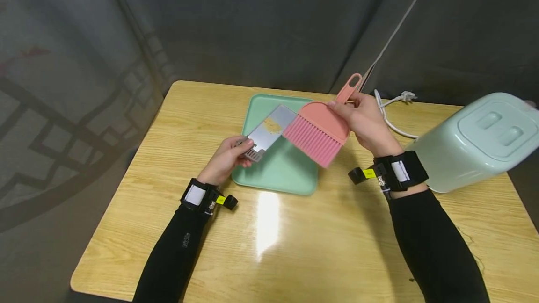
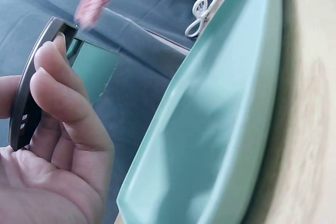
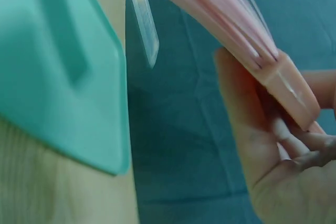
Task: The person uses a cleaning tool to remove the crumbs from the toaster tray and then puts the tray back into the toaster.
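My left hand point(image 1: 227, 155) grips a flat silver crumb tray point(image 1: 261, 140) by its slotted grey end, thumb on top. A yellow patch of crumbs point(image 1: 272, 125) lies on its shiny surface. In the left wrist view, its dark curved end point(image 2: 26, 85) sits between thumb and fingers. My right hand point(image 1: 368, 118) pinches a pink hand brush point(image 1: 322, 123) where the looped handle meets the head. The pink bristles point(image 1: 311, 140) point down and left, and their edge overlaps the crumb tray's far end in the head view. Both are held over a mint-green serving tray point(image 1: 278, 181).
A mint-green rounded appliance point(image 1: 476, 148) stands at the table's right side. Its white cord point(image 1: 389, 123) and plug point(image 1: 407, 96) lie near the back edge. Dark curtain cloth point(image 1: 261, 27) hangs behind the wooden table point(image 1: 168, 247). A small dark speck point(image 1: 411, 279) is near the right forearm.
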A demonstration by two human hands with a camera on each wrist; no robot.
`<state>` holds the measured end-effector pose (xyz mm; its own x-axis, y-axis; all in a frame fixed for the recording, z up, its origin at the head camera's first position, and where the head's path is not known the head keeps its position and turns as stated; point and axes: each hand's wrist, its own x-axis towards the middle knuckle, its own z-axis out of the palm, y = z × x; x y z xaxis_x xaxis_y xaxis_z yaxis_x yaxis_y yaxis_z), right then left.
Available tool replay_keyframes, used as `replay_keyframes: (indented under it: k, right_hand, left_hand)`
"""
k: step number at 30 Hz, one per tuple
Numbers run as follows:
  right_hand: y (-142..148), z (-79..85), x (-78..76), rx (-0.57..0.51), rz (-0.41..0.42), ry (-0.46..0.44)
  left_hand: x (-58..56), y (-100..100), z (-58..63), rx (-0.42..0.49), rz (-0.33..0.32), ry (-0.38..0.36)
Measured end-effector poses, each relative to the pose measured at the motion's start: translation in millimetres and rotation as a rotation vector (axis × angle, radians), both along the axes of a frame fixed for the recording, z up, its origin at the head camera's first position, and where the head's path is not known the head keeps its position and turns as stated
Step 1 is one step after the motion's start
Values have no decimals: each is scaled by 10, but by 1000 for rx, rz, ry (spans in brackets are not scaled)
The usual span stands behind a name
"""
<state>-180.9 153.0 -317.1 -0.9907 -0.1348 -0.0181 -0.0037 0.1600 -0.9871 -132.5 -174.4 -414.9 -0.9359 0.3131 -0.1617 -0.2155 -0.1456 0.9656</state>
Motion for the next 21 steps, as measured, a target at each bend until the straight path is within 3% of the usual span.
replay_keyframes:
  k: [7, 15, 21]
  right_hand:
    - [-382, 42, -97, 52, -23, 205]
    - [-652, -13, -121, 179, 22, 228]
    - [-715, -44, -94, 207, 23, 249]
  left_hand:
    - [39, 42, -26, -18, -21, 14]
    - [60, 82, -15, -9, -33, 22]
    - [59, 74, -10, -13, -46, 27]
